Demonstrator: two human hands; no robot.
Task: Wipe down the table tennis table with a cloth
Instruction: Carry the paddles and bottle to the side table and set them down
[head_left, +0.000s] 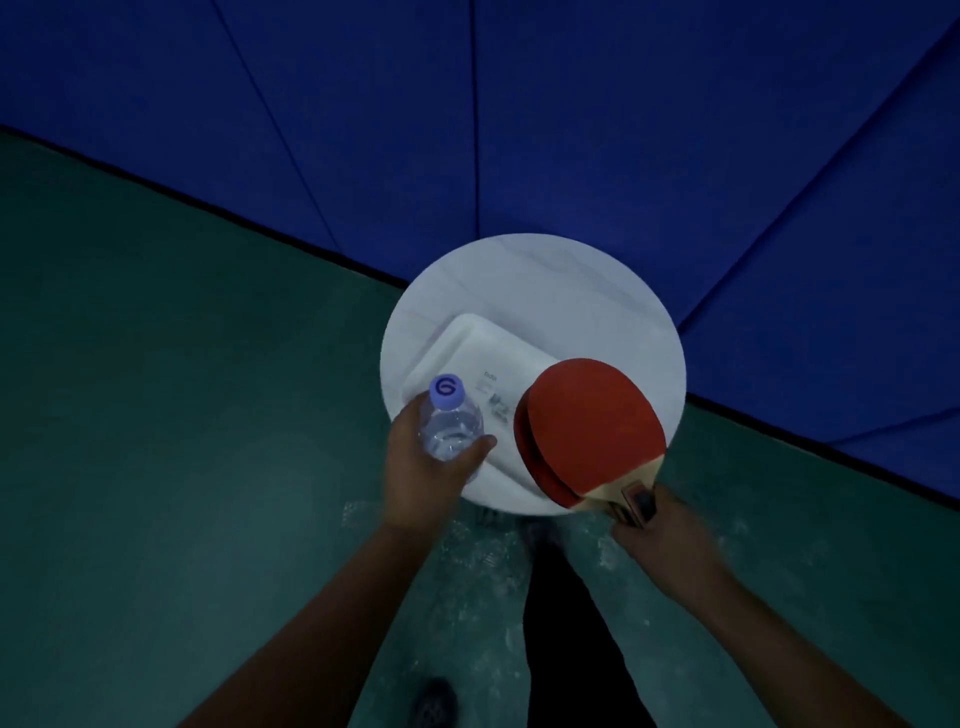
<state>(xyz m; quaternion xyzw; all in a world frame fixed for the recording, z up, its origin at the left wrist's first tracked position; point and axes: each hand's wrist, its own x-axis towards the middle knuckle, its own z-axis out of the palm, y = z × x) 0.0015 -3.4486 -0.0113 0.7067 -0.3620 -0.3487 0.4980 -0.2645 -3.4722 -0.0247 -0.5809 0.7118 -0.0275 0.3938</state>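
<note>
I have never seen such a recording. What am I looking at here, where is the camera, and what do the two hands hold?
There is no machine: a person wears one camera on the head, looking down at their own arms. Below stands a small round white table on a green floor, before blue panels. A white pack lies on the table. The left hand holds a clear water bottle with a purple cap. The right hand grips the handles of what seem to be two stacked red paddles over the table's edge. No cloth or table tennis table is visible.

Dim, bluish, perhaps slightly blurred; edges bend.
</note>
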